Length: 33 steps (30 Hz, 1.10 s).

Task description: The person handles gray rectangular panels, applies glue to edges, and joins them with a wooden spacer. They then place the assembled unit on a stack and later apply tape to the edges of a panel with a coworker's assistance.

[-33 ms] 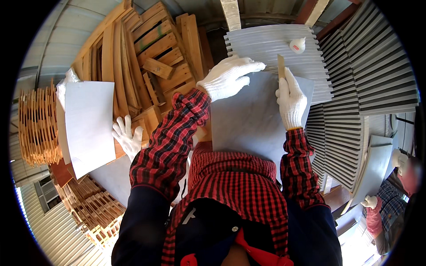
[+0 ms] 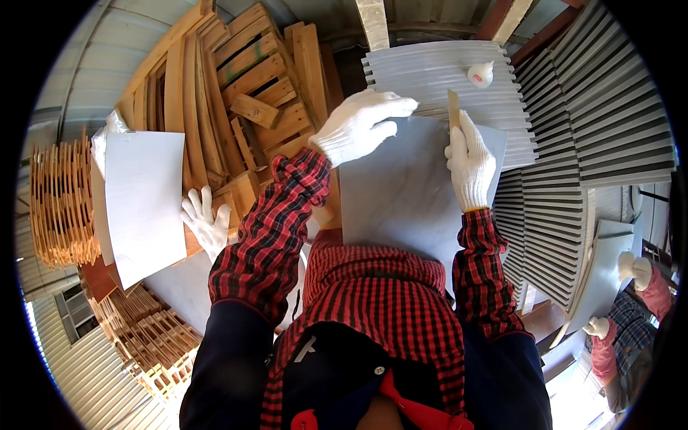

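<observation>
the left hand (image 2: 364, 127) has its fingers straight and thumb apart, near the far left corner of the grey sheet (image 2: 401, 193) (whether it touches is hard to tell). the right hand (image 2: 471, 168) pinches a thin tan strip (image 2: 453, 107) by the sheet's far edge. the sheet lies between both hands, near the red checked apron (image 2: 387, 294). a firm, even pinch and a flat, steadying left palm would probably serve best.
</observation>
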Tool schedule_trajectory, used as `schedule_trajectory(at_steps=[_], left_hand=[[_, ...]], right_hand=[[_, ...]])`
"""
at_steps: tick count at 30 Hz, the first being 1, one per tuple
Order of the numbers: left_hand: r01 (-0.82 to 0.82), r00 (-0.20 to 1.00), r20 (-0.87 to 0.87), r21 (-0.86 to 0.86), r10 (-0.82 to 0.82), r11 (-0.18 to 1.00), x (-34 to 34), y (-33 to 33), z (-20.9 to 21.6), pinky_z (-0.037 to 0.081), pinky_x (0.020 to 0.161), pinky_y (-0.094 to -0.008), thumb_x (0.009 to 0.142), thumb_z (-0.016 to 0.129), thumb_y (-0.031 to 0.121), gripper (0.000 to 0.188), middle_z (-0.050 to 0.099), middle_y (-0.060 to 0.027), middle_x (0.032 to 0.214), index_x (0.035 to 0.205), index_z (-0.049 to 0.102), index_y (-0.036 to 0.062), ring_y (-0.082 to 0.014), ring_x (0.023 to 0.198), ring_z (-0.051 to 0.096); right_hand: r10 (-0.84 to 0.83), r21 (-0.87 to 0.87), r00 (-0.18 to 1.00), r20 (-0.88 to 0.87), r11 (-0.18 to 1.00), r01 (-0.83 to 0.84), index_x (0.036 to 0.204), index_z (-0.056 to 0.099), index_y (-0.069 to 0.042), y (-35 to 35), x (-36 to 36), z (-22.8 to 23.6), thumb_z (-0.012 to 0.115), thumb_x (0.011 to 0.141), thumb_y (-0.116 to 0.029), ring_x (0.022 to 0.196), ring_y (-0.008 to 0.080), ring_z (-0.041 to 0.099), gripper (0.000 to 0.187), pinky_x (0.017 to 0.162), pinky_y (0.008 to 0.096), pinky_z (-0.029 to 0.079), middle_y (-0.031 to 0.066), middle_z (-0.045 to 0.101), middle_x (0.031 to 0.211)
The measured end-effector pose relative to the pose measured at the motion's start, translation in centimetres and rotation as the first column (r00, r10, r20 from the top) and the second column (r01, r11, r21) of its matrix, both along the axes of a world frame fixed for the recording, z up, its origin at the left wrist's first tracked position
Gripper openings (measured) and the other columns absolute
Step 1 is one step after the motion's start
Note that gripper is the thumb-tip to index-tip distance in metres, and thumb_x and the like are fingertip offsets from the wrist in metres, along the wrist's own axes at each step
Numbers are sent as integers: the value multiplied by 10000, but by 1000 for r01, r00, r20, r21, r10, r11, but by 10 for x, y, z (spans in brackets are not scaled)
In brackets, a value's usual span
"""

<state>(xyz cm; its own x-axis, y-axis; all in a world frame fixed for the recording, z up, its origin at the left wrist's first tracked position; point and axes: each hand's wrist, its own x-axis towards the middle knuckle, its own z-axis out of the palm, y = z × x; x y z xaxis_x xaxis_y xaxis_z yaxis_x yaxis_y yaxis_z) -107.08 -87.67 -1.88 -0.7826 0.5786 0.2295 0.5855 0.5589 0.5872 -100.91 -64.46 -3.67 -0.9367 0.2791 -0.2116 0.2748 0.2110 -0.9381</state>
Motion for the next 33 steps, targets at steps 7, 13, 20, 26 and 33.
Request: schedule_trajectory(at_steps=[7, 13, 20, 26, 33], left_hand=[[-725, 635, 529, 158, 562, 670, 58, -17, -21, 448, 1092, -348, 891, 807, 286, 806, 642, -159, 1350, 1528, 413, -12, -200, 1255, 590], [-859, 383, 880, 228, 280, 459, 73, 1, -14, 514, 935, -304, 851, 812, 260, 490, 722, -81, 1112, 1221, 640, -10, -151, 1031, 660], [-868, 352, 853, 142, 386, 476, 80, 8, -3, 544, 865, -299, 796, 841, 264, 511, 756, -92, 1019, 1186, 657, -11, -163, 932, 698], [-889, 305, 858, 100, 414, 447, 81, 9, -1, 546, 854, -300, 787, 847, 256, 534, 755, -104, 1016, 1192, 648, -30, -163, 929, 698], [-889, 314, 854, 111, 414, 445, 82, 8, -6, 548, 860, -308, 784, 851, 257, 555, 753, -114, 1032, 1207, 641, -33, -173, 939, 699]], right_hand=[[84, -173, 987, 139, 983, -60, 1403, 628, -48, 9, -11, 23, 603, 1020, -190, 608, 40, 500, 409, 533, 215, 419, -8, 582, 739], [391, -266, 859, 332, 912, -312, 1344, 657, -22, 34, -40, 62, 623, 987, -232, 586, 45, 484, 416, 506, 207, 361, -18, 577, 726], [544, -220, 718, 434, 837, -501, 1328, 654, 27, 50, -72, 79, 613, 982, -220, 510, 40, 469, 427, 457, 213, 345, 16, 603, 681], [516, -276, 709, 481, 857, -435, 1348, 641, 32, 47, -64, 75, 597, 1019, -203, 508, 11, 448, 407, 437, 179, 306, 0, 596, 692], [562, -297, 678, 474, 827, -478, 1230, 699, 16, 12, -63, 94, 601, 981, -196, 493, 41, 460, 342, 433, 223, 339, 8, 588, 655]])
